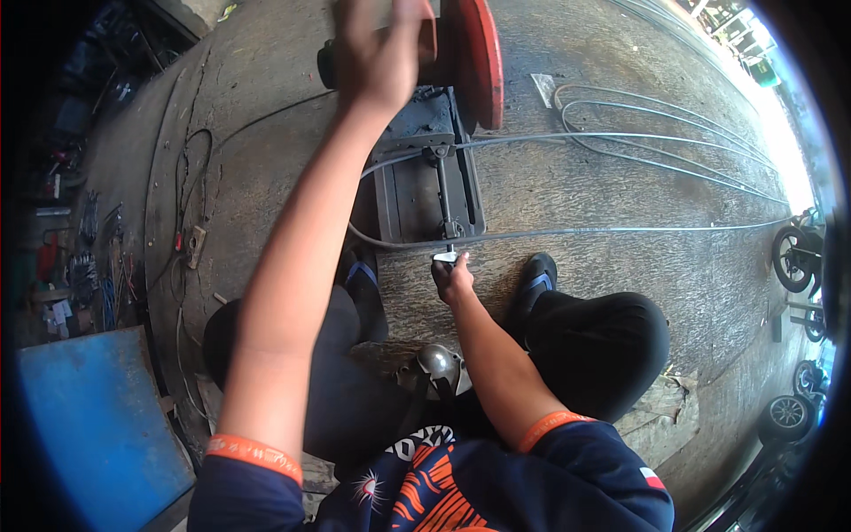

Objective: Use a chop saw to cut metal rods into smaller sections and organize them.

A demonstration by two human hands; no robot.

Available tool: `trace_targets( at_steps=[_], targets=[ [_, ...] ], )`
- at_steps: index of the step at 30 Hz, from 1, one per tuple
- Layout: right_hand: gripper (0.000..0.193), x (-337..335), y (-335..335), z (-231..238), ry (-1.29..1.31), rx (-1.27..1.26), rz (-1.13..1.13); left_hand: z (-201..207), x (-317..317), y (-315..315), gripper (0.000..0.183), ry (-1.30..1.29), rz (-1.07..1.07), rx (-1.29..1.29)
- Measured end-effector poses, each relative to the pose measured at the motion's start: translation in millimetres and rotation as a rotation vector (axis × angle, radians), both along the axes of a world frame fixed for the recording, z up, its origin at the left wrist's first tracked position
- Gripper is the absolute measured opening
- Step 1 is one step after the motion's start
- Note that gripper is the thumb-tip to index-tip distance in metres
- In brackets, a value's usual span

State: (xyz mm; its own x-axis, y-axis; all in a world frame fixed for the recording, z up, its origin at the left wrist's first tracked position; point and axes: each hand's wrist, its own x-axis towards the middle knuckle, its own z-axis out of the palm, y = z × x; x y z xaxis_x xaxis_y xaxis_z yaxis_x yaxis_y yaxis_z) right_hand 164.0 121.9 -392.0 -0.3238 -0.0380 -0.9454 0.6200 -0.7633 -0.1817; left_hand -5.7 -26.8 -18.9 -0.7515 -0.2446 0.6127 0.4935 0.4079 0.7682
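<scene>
Red-orange metal is standing out first: I'm seeing a cutting machine [485,66] at the top, sitting on a dark base plate [409,208] on the worn floor [603,191]. My left hand [381,71] is reaching far forward and is overlapping the machine's upper part. It's blurring and I'm viewing its back, so I can't tell if the fingers are gripping or spreading.

My right hand [456,279] is working nearer in, between the feet, at the front of the base. Thumb and fingers are pinching a pale crank handle [447,257] at the near end of the screw shaft [444,193]; the shaft is running forward over the plate to the clamp block.

Thin metal rods [567,233] are lying crosswise: one is passing by the clamp, another is crossing the base's front edge just ahead of the right hand. Both are stretching off rightward; the left forearm is hiding part of their left side. More are looping along the floor at upper right.

Surroundings, quick: blue-strapped sandals [537,281] are flanking the right hand, a blue panel [97,426] is leaning into lower left, a motorbike [793,257] is standing at far right.
</scene>
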Motion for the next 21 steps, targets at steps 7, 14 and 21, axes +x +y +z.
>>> trace_targets(
  at_steps=[7,14,21],
  targets=[
    [0.036,28,-12,32,0.671,1.381,0.641,63,-27,22,0.017,-0.204,0.378,-0.823],
    [0.052,10,-8,19,0.508,0.824,0.467,86,-60,13,0.031,-0.542,0.418,-0.955],
    [0.038,19,-9,22,0.381,1.136,0.413,83,-55,16,0.033,-0.509,0.44,-0.913]
  ],
)
